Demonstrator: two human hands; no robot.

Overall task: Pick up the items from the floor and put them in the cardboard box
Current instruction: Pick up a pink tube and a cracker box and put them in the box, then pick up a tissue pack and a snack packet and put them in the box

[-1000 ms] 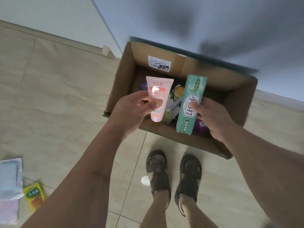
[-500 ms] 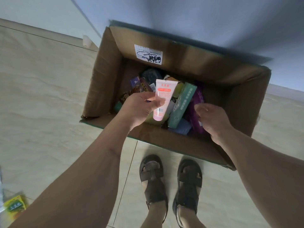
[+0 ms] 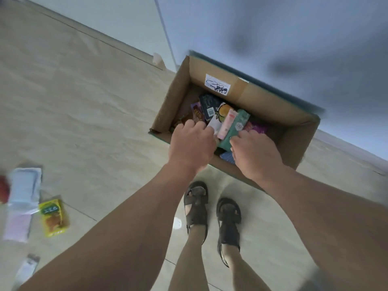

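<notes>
Clear packet [image 3: 26, 269]: nearest item, on the floor at lower left, blurred; judged thin, light and slippery; best pinched at an end.
Yellow packet [image 3: 54, 217]: flat on the floor, left of the left forearm; yellow-green print with a brown picture, crinkled edges. Judged light, soft and limp; would sag if lifted by a corner, so best pinched across the middle or along a sealed edge.
Pale pads [image 3: 22, 198]: blue-white over pink-white, just beside the yellow packet on its left; judged soft and very light; best taken with a flat pinch at one edge. Edges blurred.
Red thing [image 3: 3, 191]: at the left frame edge, too blurred to name.
Left hand [image 3: 192, 143]: over the near wall of the box, knuckles up, fingers curled down among the contents; whether anything was held, could not tell.
Right hand [image 3: 255, 153]: beside it, fingertips against the near end of the green carton; gripping or only pressing, could not tell.
Pink tube [image 3: 226, 123]: inside the box, lying between the hands, touching the green carton. Judged light, squeezable, smooth; best held round the body.
Green carton [image 3: 236, 129]: inside the box, long and narrow, pale label. Judged stiff and light; best held by its long sides.
Cardboard box [image 3: 247, 97]: open, on the floor against the wall, white label on the far inner wall, packed with mixed packets.
Task status: judged part done; several items left on the floor at left.
</notes>
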